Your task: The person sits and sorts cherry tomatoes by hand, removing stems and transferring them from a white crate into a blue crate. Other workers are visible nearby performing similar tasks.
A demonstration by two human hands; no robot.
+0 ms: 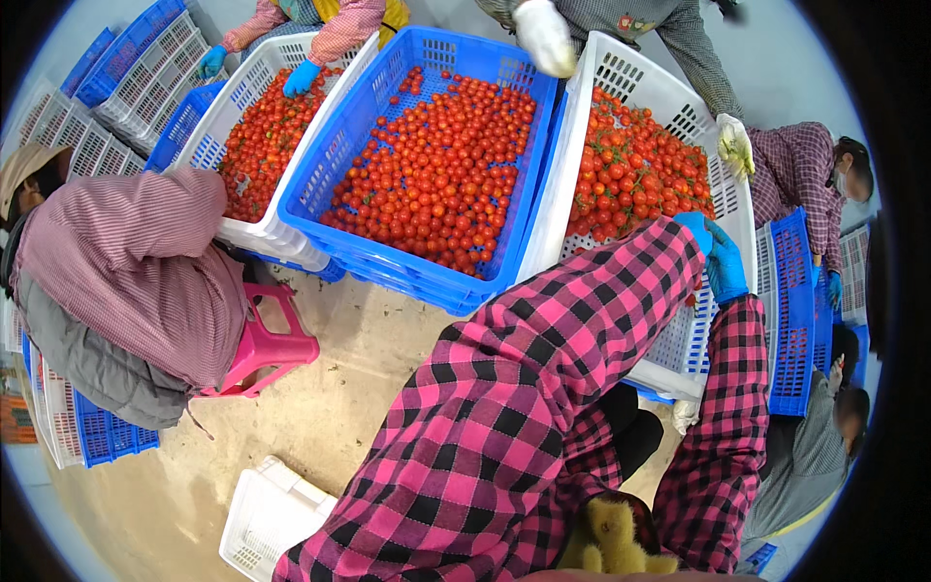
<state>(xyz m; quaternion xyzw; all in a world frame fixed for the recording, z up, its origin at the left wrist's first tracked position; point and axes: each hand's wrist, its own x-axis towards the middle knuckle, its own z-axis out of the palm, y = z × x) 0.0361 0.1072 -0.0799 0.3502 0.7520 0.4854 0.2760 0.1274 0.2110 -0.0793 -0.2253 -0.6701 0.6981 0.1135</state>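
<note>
My left hand (695, 230), in a blue glove, is over the right side of a white plastic crate (542, 244), partly hidden by its pink-and-black checked sleeve. Close beside it is my right hand (727, 265), also blue-gloved, with its fingers bent towards the left one; what either holds is hidden. Small red tomatoes on green stems (633, 171) fill the far part of this crate. A little red shows between my hands and the crate floor. Left of it, a blue crate (309, 193) holds loose red tomatoes (436, 174).
A white crate of tomatoes (254, 145) stands further left, where a blue-gloved hand (302, 78) reaches in. A white-gloved person (633, 29) is across from me. Another person sits on a pink stool (280, 342) at left. A white basket (273, 509) lies on the floor; stacked crates (789, 313) stand right.
</note>
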